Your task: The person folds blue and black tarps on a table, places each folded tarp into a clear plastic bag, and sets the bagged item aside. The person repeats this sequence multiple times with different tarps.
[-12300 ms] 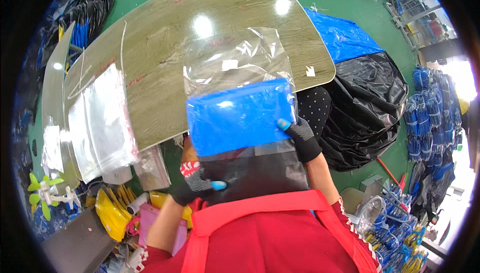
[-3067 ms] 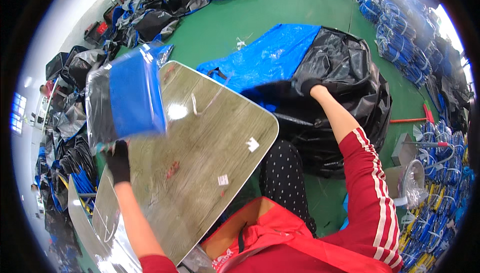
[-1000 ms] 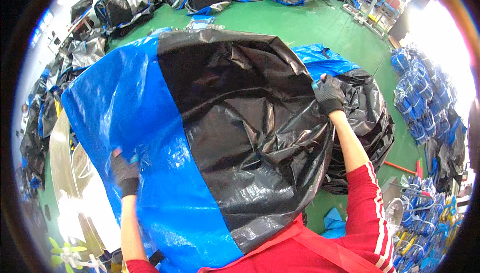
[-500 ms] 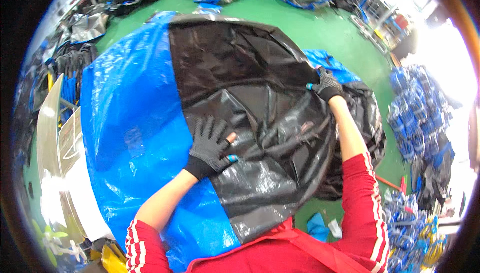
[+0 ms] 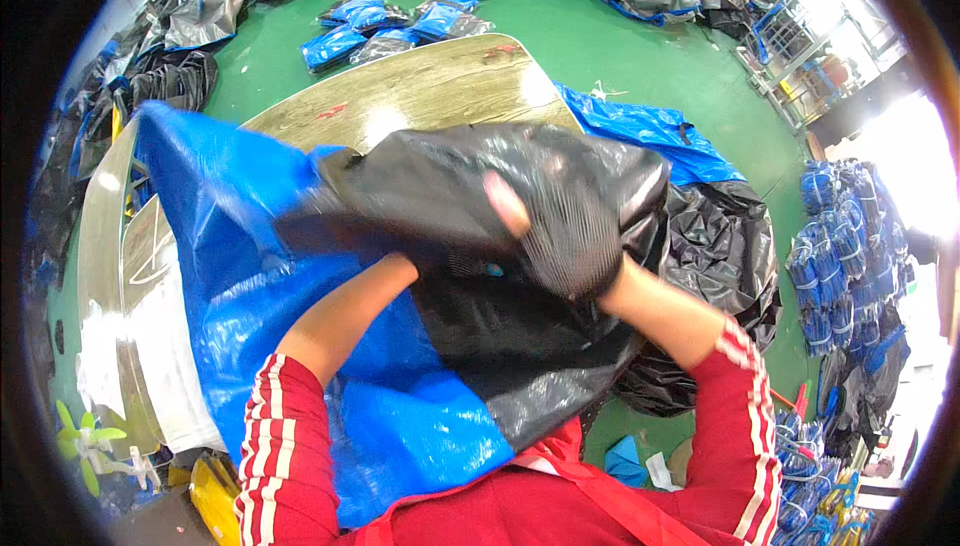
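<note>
A big blue and black plastic sheet (image 5: pixel 560 356) lies over a wood-grain table in front of me, its far part lifted and folded back toward me. My right hand (image 5: pixel 570 236), in a grey-black glove with a bare thumb tip, is on the raised black part; motion smears its fingers. The black fold covers my left hand; only its wrist (image 5: pixel 402 268) shows, at the seam between blue and black. Whether either hand grips the sheet cannot be made out.
The wood-grain tabletop (image 5: pixel 440 86) shows beyond the sheet. Folded blue-black packs (image 5: pixel 365 26) lie on the green floor behind it. A crumpled black and blue sheet (image 5: pixel 715 236) is at the right, near bundled blue straps (image 5: pixel 845 246). A curved board (image 5: pixel 105 256) stands left.
The sheet's far edge has come up and back toward me, baring the tabletop and floor packs. My right hand has moved left and nearer; my left hand has gone under the fold.
</note>
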`<state>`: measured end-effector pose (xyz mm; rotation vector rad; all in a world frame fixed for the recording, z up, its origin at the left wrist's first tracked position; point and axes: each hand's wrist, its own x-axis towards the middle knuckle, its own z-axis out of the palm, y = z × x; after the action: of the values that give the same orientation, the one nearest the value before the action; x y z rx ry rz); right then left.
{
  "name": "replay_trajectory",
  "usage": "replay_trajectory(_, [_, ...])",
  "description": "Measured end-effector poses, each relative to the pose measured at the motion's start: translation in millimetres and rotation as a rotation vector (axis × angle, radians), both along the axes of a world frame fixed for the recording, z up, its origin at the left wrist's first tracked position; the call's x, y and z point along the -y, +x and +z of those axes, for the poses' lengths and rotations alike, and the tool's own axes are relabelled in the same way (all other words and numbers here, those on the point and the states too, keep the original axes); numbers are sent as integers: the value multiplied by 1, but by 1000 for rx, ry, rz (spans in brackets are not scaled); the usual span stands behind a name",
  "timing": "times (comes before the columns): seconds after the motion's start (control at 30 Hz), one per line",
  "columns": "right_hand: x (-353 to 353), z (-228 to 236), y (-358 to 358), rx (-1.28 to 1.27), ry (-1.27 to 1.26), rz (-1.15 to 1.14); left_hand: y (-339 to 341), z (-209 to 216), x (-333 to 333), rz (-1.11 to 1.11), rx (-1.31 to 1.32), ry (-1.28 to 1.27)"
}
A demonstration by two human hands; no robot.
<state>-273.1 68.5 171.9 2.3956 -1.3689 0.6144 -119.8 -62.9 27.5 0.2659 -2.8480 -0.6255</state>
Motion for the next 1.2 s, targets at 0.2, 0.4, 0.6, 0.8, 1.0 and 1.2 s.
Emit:
replay_trajectory(0.2, [-126,-53,-35,-169,744,21,14,-1,-14,112,95,-150])
replay_trajectory(0.4, [-124,-91,-32,-207,741,-91,141,32,-82,350,97,-130])
replay_trajectory(0.6, [-120,-78,-32,-268,617,-35,334,23,-179,1000,185,1])
replay_trajectory(0.8, [-136,-71,-37,-353,710,60,405,55,-239,1469,74,254])
replay_trajectory(1.0, [-124,-58,-30,-323,739,85,479,93,-200,1373,-334,958])
replay_trajectory(1.2, [-83,17,-24,116,763,-152,448,111,-120,1364,1234,-181])
